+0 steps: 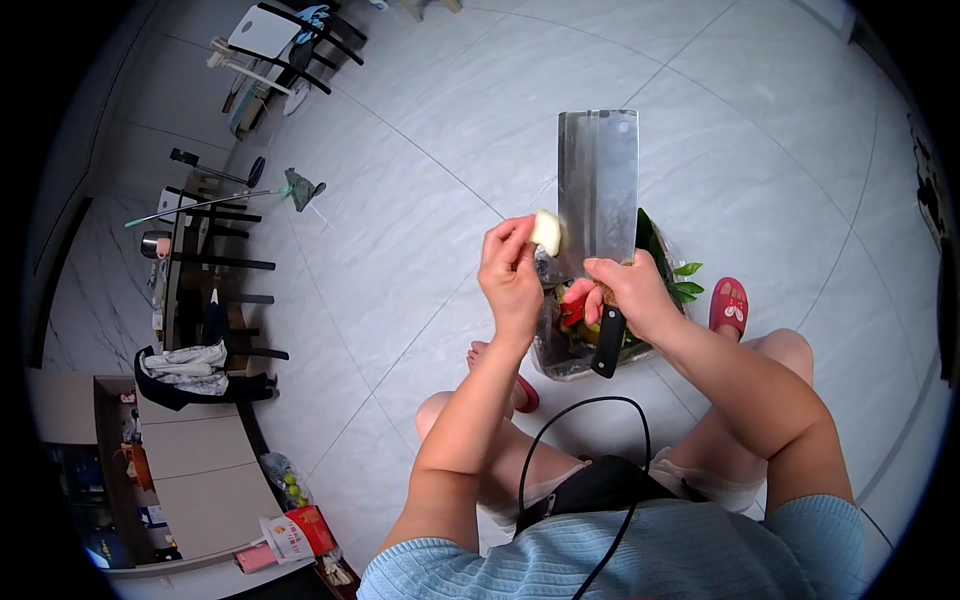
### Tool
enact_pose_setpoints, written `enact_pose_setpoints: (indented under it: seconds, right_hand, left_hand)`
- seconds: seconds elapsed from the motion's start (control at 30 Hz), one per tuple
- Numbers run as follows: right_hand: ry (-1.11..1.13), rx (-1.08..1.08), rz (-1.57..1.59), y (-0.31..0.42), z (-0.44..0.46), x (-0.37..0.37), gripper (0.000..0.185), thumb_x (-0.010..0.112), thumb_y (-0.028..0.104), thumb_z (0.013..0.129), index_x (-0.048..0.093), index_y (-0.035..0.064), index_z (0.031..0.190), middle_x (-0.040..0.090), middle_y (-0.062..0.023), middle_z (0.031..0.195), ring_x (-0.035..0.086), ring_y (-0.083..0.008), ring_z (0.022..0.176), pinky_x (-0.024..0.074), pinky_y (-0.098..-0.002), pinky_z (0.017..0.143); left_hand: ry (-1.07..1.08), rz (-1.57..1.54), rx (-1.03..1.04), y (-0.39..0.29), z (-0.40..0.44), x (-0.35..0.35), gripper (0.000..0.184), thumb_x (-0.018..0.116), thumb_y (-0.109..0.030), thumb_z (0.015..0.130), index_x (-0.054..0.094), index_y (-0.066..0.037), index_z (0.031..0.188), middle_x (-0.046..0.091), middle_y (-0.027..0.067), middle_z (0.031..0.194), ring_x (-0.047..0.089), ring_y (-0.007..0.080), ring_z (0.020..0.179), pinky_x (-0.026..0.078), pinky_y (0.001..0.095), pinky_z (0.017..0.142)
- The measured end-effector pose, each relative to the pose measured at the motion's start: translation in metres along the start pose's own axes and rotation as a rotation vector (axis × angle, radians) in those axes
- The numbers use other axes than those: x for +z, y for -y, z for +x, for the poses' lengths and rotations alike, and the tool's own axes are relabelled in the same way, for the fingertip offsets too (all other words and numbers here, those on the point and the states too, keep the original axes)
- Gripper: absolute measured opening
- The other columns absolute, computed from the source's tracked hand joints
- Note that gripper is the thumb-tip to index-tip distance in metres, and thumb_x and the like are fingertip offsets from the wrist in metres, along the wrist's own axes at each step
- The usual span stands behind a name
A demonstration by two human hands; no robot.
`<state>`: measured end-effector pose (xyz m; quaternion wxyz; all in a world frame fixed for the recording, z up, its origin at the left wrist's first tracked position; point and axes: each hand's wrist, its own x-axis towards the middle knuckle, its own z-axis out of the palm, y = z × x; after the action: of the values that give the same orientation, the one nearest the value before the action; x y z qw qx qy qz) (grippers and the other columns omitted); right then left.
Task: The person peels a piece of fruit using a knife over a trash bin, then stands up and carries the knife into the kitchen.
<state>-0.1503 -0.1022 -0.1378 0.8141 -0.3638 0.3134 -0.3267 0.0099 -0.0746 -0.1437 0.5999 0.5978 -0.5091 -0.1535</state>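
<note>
My right hand [630, 290] is closed on a cleaver [598, 190], its broad steel blade pointing away from me and its black handle [608, 342] toward me. A small brownish patch shows by the right fingers; I cannot tell what it is. My left hand [512, 275] pinches a pale, peeled-looking piece of food [546, 232] between thumb and fingers, close to the blade's left edge. Beneath both hands stands a lined container [572, 374] holding scraps, something red and green leaves [686, 282]. The blade and hands hide part of it.
My feet in red slippers [729, 308] flank the container on the tiled floor [430, 150]. A black cable [648, 425] loops over my lap. Chairs [265, 32], a mop-like tool [302, 188] and a cabinet [205, 480] stand to the left. Bagged green fruit [291, 488] sits beside the cabinet.
</note>
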Motion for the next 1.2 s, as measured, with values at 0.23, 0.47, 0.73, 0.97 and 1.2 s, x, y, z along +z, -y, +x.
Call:
enact_pose_setpoints:
  seconds: [0.23, 0.47, 0.73, 0.97, 1.2]
  right_hand:
    - [-0.061, 0.000, 0.036, 0.005, 0.000, 0.001, 0.027, 0.052, 0.016, 0.089, 0.058, -0.0104, 0.090, 0.065, -0.0258, 0.075, 0.058, -0.0182, 0.046, 0.0465, -0.0297, 0.045]
    - [-0.063, -0.021, 0.061, 0.002, 0.004, -0.001, 0.027, 0.052, 0.015, 0.089, 0.058, -0.0102, 0.096, 0.066, -0.0243, 0.076, 0.057, -0.0170, 0.046, 0.0459, -0.0283, 0.045]
    - [-0.062, -0.064, -0.015, 0.001, 0.008, -0.003, 0.025, 0.053, 0.015, 0.091, 0.055, -0.0045, 0.106, 0.065, -0.0199, 0.075, 0.055, -0.0147, 0.044, 0.0456, -0.0251, 0.043]
    - [0.032, -0.042, -0.047, 0.002, 0.008, -0.007, 0.023, 0.053, 0.016, 0.091, 0.055, -0.0032, 0.104, 0.064, -0.0162, 0.071, 0.055, -0.0145, 0.044, 0.0452, -0.0246, 0.043]
    - [-0.023, -0.040, 0.016, 0.001, 0.010, -0.005, 0.025, 0.052, 0.014, 0.090, 0.058, -0.0065, 0.102, 0.065, -0.0208, 0.074, 0.056, -0.0161, 0.045, 0.0465, -0.0264, 0.045]
  left_hand:
    - [0.089, 0.041, -0.040, 0.004, 0.000, -0.002, 0.028, 0.055, 0.010, 0.083, 0.067, 0.001, 0.107, 0.061, 0.0081, 0.105, 0.058, 0.0164, 0.097, 0.047, 0.0260, 0.084]
    - [0.121, -0.102, -0.176, 0.006, -0.005, 0.002, 0.029, 0.058, 0.008, 0.083, 0.066, 0.002, 0.110, 0.061, 0.0089, 0.108, 0.058, 0.0161, 0.099, 0.046, 0.0259, 0.085]
    - [0.125, -0.180, -0.257, 0.012, -0.004, 0.001, 0.028, 0.057, 0.009, 0.083, 0.067, 0.002, 0.109, 0.061, 0.0088, 0.108, 0.059, 0.0157, 0.097, 0.048, 0.0258, 0.084]
    - [0.159, -0.156, -0.111, 0.012, 0.001, -0.005, 0.029, 0.055, 0.010, 0.083, 0.067, 0.002, 0.108, 0.061, 0.0084, 0.110, 0.058, 0.0154, 0.099, 0.048, 0.0252, 0.084]
    - [0.110, -0.385, -0.396, 0.009, -0.007, 0.004, 0.029, 0.053, 0.009, 0.085, 0.065, 0.004, 0.112, 0.058, 0.0083, 0.115, 0.057, 0.0162, 0.103, 0.050, 0.0272, 0.087]
